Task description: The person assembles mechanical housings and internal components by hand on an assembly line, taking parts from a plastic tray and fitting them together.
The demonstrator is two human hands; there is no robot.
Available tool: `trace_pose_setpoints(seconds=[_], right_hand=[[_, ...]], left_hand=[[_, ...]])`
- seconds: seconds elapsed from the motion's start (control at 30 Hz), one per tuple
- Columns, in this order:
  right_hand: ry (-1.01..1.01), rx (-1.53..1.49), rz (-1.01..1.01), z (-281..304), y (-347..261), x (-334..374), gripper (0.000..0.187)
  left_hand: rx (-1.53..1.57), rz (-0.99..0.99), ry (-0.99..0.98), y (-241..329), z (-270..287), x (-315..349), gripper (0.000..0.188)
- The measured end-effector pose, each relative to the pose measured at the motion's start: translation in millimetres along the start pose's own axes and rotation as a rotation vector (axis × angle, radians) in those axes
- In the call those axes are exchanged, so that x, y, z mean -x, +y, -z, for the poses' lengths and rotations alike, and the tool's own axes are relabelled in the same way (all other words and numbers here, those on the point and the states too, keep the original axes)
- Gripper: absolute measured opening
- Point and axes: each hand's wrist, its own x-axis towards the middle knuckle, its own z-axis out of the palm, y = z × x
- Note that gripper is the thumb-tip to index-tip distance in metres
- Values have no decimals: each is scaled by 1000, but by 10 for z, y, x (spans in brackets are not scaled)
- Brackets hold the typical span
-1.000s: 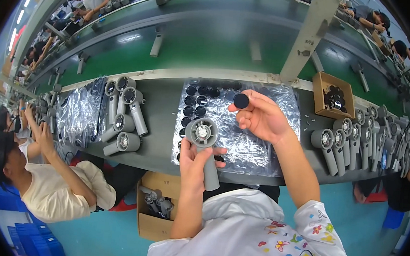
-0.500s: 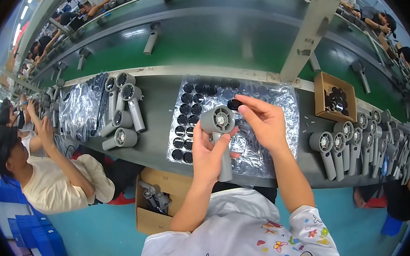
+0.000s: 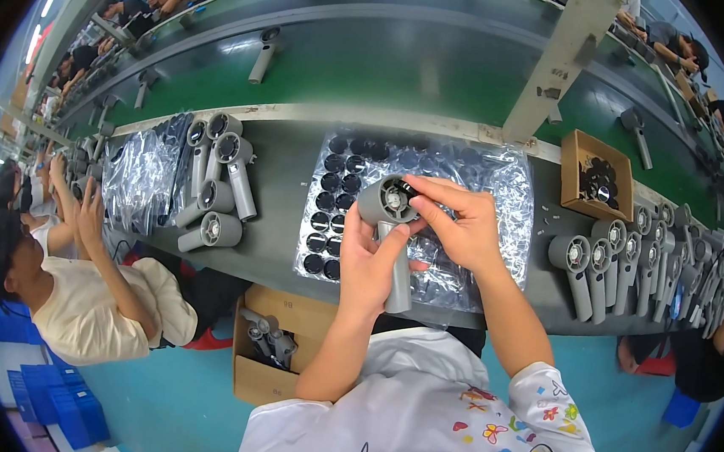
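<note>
A grey handheld fan [image 3: 374, 205] is gripped in my left hand [image 3: 366, 262], its round head facing up and its handle pointing toward me. Between the thumb and fingers of my right hand [image 3: 464, 227] is a black round cap [image 3: 410, 191], tilted against the right part of the fan's open front. Fingertips hide some of the cap. Beneath both hands lies a clear plastic blister sheet [image 3: 495, 262], with black round caps [image 3: 326, 202] in rows on its left side.
Grey fans stand crowded on the right [image 3: 601, 262]; more lie at left [image 3: 234, 173] beside a plastic-wrapped stack [image 3: 140, 179]. A cardboard box of black parts [image 3: 575, 187] sits back right. A post [image 3: 553, 71] rises before the green conveyor [image 3: 332, 71]. A co-worker [image 3: 93, 290] sits at left.
My right hand has brought the black cap down and left onto the fan's front; before, it was held apart above the fan. My left hand keeps its hold.
</note>
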Motion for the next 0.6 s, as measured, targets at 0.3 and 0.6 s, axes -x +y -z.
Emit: trace_pose_setpoints(seconds=[0.3, 0.6], right_hand=[[-100, -26, 50, 40, -15, -12, 28], [-119, 6, 0, -67, -148, 52, 30]], left_hand=[[-158, -78, 18, 54, 30, 11, 59], [-292, -117, 86, 41, 46, 61, 54]])
